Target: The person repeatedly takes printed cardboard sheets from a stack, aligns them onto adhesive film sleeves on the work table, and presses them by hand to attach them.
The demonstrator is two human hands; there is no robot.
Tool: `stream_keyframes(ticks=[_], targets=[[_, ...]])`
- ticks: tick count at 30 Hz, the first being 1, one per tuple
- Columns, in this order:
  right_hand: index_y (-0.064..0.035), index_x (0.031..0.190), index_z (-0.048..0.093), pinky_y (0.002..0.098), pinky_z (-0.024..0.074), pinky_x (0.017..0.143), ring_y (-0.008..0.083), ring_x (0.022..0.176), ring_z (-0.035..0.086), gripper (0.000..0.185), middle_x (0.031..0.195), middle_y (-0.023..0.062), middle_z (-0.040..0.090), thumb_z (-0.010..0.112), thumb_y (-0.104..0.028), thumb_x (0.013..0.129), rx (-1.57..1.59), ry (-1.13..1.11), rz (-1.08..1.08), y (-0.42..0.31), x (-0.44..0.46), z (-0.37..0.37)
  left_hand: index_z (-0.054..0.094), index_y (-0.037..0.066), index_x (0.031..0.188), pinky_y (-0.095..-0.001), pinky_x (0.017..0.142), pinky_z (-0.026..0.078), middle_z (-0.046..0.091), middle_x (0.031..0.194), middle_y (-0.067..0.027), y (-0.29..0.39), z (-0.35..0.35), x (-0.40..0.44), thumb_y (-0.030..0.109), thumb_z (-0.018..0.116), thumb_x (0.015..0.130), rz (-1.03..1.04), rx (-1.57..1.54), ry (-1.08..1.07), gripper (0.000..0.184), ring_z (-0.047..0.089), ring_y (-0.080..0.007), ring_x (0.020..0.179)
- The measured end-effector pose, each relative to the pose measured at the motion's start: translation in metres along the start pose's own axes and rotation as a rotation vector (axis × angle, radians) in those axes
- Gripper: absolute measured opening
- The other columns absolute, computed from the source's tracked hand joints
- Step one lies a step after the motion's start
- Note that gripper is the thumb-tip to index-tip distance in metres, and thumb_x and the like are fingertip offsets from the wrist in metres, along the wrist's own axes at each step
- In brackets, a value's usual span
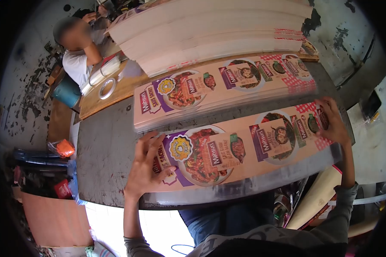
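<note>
A long printed food banner sheet point(244, 150) lies on the grey table in front of me, with a clear plastic strip point(244, 186) along its near edge. My left hand point(148, 167) rests on the sheet's left end, fingers apart, thumb on the print. At the right end, my right hand point(333, 122) has its fingers over the sheet's far corner; whether they grip it is hard to tell. Just beyond lies a stack of similar printed sheets point(218, 92), parallel to the sheet under my hands.
A tall stack of boards point(214, 38) stands at the back of the grey table point(103, 158). On a wooden board point(94, 103) lies a tape roll point(107, 88). Another person point(79, 55) is at the back left, near a blue bucket point(67, 92).
</note>
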State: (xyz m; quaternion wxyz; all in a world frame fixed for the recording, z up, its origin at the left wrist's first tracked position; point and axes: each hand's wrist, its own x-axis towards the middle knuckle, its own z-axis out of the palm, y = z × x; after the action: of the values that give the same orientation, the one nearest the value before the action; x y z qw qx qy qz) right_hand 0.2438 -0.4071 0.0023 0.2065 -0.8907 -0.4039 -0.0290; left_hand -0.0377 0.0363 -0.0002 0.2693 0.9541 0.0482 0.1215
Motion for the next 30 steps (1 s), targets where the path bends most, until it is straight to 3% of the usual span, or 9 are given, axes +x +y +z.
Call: stream_keyframes(ticks=[3, 9, 13, 15, 17, 19, 22, 30], targets=[[-0.0025, 0.128, 0.042, 0.039, 0.0353, 0.096, 0.0339, 0.118, 0.038, 0.095, 0.124, 0.0171, 0.035, 0.072, -0.056, 0.055, -0.07, -0.025, -0.007, 0.012, 0.009, -0.001, 0.047, 0.003, 0.125, -0.0427, 0.092, 0.043, 0.042, 0.118, -0.0175, 0.004, 0.0, 0.007, 0.032, 0.076, 0.066, -0.062, -0.021, -0.003, 0.072, 0.045, -0.0355, 0.112], [-0.0041, 0.117, 0.047, 0.0392, 0.033, 0.095, 0.0337, 0.113, 0.041, 0.078, 0.121, 0.0165, 0.039, 0.072, -0.047, 0.058, 0.043, -0.004, 0.018, 0.011, 0.027, 0.004, 0.051, 0.004, 0.119, -0.0426, 0.09, 0.036, 0.044, 0.11, -0.0153, 0.001, -0.001, 0.015, 0.032, 0.075, 0.067, 0.007, 0.185, 0.036, 0.064, 0.043, -0.0317, 0.104], [-0.0042, 0.103, 0.048, 0.038, 0.0346, 0.085, 0.0314, 0.099, 0.043, 0.063, 0.104, 0.0143, 0.043, 0.072, -0.044, 0.06, -0.068, 0.068, -0.056, 0.013, 0.028, 0.004, 0.054, 0.006, 0.113, -0.0403, 0.088, 0.033, 0.046, 0.106, -0.0125, 0.001, 0.0, 0.018, 0.033, 0.075, 0.067, -0.012, 0.152, 0.052, 0.058, 0.042, -0.0292, 0.101], [-0.0043, 0.097, 0.048, 0.0379, 0.035, 0.08, 0.0301, 0.093, 0.044, 0.058, 0.096, 0.0129, 0.044, 0.072, -0.042, 0.061, -0.083, 0.067, -0.045, 0.012, 0.028, 0.005, 0.058, 0.003, 0.105, -0.0391, 0.085, 0.039, 0.05, 0.099, -0.0119, 0.003, 0.001, 0.019, 0.033, 0.075, 0.066, 0.047, 0.282, 0.107, 0.052, 0.044, -0.0284, 0.097], [-0.0034, 0.085, 0.047, 0.0367, 0.034, 0.07, 0.0283, 0.08, 0.042, 0.05, 0.082, 0.0107, 0.042, 0.072, -0.04, 0.062, -0.09, 0.134, -0.057, 0.011, 0.028, 0.007, 0.059, 0.003, 0.101, -0.0382, 0.084, 0.04, 0.051, 0.097, -0.011, 0.003, 0.003, 0.018, 0.033, 0.075, 0.066, 0.04, 0.279, 0.116, 0.049, 0.045, -0.0277, 0.097], [-0.0027, 0.081, 0.046, 0.0358, 0.0342, 0.067, 0.0275, 0.076, 0.042, 0.047, 0.079, 0.0104, 0.042, 0.073, -0.037, 0.063, -0.062, 0.146, -0.051, 0.012, 0.027, 0.008, 0.06, 0.002, 0.097, -0.0372, 0.083, 0.04, 0.052, 0.094, -0.0102, 0.001, 0.005, 0.017, 0.033, 0.075, 0.066, 0.031, 0.279, 0.129, 0.047, 0.045, -0.0269, 0.096], [-0.0015, 0.076, 0.046, 0.0337, 0.0342, 0.06, 0.0263, 0.068, 0.042, 0.043, 0.074, 0.01, 0.041, 0.073, -0.032, 0.065, -0.017, 0.178, -0.044, 0.013, 0.025, 0.009, 0.062, 0.008, 0.097, -0.0371, 0.08, 0.033, 0.05, 0.091, -0.0065, -0.003, 0.009, 0.018, 0.027, 0.079, 0.061, 0.041, 0.183, 0.167, 0.045, 0.044, -0.0246, 0.09], [-0.0003, 0.073, 0.047, 0.0323, 0.034, 0.055, 0.0246, 0.061, 0.042, 0.041, 0.069, 0.0097, 0.041, 0.075, -0.029, 0.065, -0.016, 0.235, -0.036, 0.011, 0.023, 0.01, 0.064, 0.006, 0.092, -0.0368, 0.077, 0.041, 0.053, 0.09, -0.0081, -0.006, 0.013, 0.016, 0.014, 0.079, 0.06, 0.0, 0.037, 0.241, 0.036, 0.048, -0.0265, 0.089]])
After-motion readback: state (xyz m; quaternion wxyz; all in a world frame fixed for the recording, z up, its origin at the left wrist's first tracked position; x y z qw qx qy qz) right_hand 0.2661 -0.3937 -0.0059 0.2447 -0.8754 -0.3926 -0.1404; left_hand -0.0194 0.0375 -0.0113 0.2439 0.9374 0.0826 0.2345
